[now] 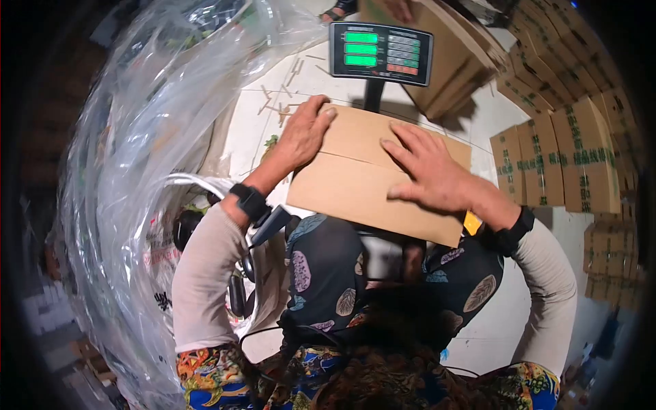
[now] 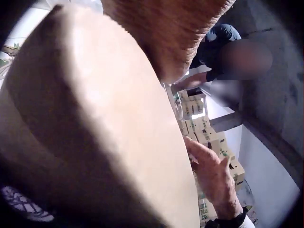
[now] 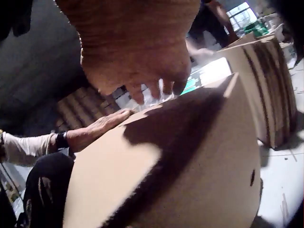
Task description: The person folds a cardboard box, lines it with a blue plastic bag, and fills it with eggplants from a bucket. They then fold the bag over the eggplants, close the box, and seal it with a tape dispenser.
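Brown oblong cardboard box (image 1: 355, 188): beneath both, long axis crosswise
Left grip (image 1: 305, 133): unclenched, far-left corner
Right grip (image 1: 434, 172): fingers spread, right half

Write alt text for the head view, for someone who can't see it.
A person's bare left hand touches the far left corner of a plain brown cardboard box, and their bare right hand rests on its flat top. Beyond stands a black rectangular panel with green-lit displays; crumpled clear plastic sheeting lies left, brown cardboard cartons with green print are stacked right.
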A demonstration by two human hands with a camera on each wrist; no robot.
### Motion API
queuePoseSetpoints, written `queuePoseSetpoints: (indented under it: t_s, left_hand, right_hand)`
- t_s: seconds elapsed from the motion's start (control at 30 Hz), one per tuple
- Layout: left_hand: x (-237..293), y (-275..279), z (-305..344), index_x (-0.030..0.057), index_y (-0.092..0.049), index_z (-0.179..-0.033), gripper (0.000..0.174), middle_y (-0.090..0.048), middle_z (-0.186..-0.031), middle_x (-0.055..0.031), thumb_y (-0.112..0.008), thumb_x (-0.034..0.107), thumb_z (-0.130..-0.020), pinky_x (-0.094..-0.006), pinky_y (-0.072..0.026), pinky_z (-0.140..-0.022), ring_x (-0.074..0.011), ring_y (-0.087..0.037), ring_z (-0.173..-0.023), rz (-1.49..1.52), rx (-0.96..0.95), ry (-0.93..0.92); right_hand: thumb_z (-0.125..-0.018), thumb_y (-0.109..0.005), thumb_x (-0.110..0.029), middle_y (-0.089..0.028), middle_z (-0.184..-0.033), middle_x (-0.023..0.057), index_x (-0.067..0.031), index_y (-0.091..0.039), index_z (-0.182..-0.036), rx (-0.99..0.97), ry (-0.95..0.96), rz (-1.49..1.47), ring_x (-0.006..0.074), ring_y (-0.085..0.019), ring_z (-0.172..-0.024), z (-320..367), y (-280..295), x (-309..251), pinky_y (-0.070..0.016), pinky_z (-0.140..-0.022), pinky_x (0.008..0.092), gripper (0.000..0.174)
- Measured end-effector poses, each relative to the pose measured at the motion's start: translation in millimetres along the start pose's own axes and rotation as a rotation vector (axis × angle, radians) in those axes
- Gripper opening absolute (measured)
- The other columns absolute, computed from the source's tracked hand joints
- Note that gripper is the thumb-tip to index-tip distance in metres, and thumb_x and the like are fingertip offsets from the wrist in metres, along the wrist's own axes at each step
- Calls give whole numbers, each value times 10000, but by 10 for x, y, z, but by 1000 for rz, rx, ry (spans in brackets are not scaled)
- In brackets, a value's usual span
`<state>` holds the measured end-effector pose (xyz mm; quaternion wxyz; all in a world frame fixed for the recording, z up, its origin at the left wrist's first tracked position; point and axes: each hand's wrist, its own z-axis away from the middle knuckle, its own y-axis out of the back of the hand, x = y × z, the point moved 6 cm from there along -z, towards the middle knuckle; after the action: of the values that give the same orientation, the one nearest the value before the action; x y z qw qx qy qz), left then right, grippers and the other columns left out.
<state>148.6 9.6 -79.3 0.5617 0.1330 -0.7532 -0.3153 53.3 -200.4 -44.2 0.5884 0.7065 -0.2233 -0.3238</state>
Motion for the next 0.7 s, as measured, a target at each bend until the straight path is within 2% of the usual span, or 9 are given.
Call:
queuePoseSetpoints:
  t_s: [0.07,0.1,0.2,0.23,0.33,0.47,0.5,0.6,0.7]
  left_hand:
    - [-41,-13,3,3,-507,-1187,376,-575,-1139,-248,-468,303,-963,-436,-418,-930,-396,-544,-1081,2,15,-7]
    - [-34,-33,-7,14,-512,-1187,353,-587,-1103,-251,-467,285,-966,-432,-428,-912,-395,-557,-1060,15,-1,-2]
    - [-29,-68,-13,14,-510,-1194,370,-600,-1065,-234,-466,306,-971,-419,-435,-904,-369,-579,-1006,10,-29,19]
    - [-17,-48,-2,16,-508,-1200,373,-601,-1064,-227,-461,310,-976,-409,-437,-901,-354,-581,-997,10,-26,24]
    - [14,-46,5,23,-502,-1217,380,-605,-1065,-205,-446,323,-991,-377,-440,-898,-308,-585,-982,19,-18,31]
    - [41,-76,4,29,-496,-1229,385,-609,-1073,-166,-429,337,-1008,-327,-432,-900,-232,-572,-979,44,-53,66]
    - [25,-62,-6,28,-495,-1230,386,-608,-1067,-160,-430,337,-1008,-323,-432,-899,-228,-569,-972,31,-52,50]
    - [36,-59,43,28,-494,-1233,392,-608,-1047,-142,-430,342,-1008,-316,-433,-894,-216,-568,-964,14,-44,67]
    - [65,-133,6,31,-471,-1268,425,-584,-1114,-136,-429,363,-1006,-311,-408,-939,-213,-544,-1041,26,-92,114]
  right_hand:
    - [-917,-540,-364,-461,-1346,228,-20,-462,-1292,109,110,-125,403,-373,-1304,85,94,359,-316,-1068,482,515]
    - [-889,-556,-191,-548,-1256,181,-26,-538,-1176,290,-4,-26,381,-453,-1241,168,257,474,-356,-1042,470,332]
    - [-981,-409,-419,-534,-1271,178,-7,-515,-1242,309,-641,-566,335,-457,-1243,553,181,1145,-351,-1055,392,499]
    - [-976,-337,-535,-520,-1281,185,7,-475,-1290,300,-725,-677,316,-455,-1237,648,33,1198,-346,-1053,374,641]
    - [-968,-362,-533,-512,-1273,189,15,-483,-1281,187,-689,-627,312,-451,-1226,638,-143,986,-342,-1048,380,642]
    - [-942,-451,-530,-470,-1269,227,21,-486,-1270,424,-777,-505,352,-428,-1224,620,-93,767,-339,-1041,374,643]
    - [-918,-509,-523,-442,-1311,240,23,-490,-1266,382,-799,-605,376,-403,-1237,606,-80,778,-327,-1048,425,648]
    - [-900,-544,-518,-432,-1344,230,14,-499,-1260,318,-709,-167,374,-386,-1247,613,-70,585,-314,-1042,495,645]
    - [-834,-632,-510,-459,-1328,203,20,-501,-1255,374,-536,-36,362,-399,-1216,590,-82,458,-324,-986,527,689]
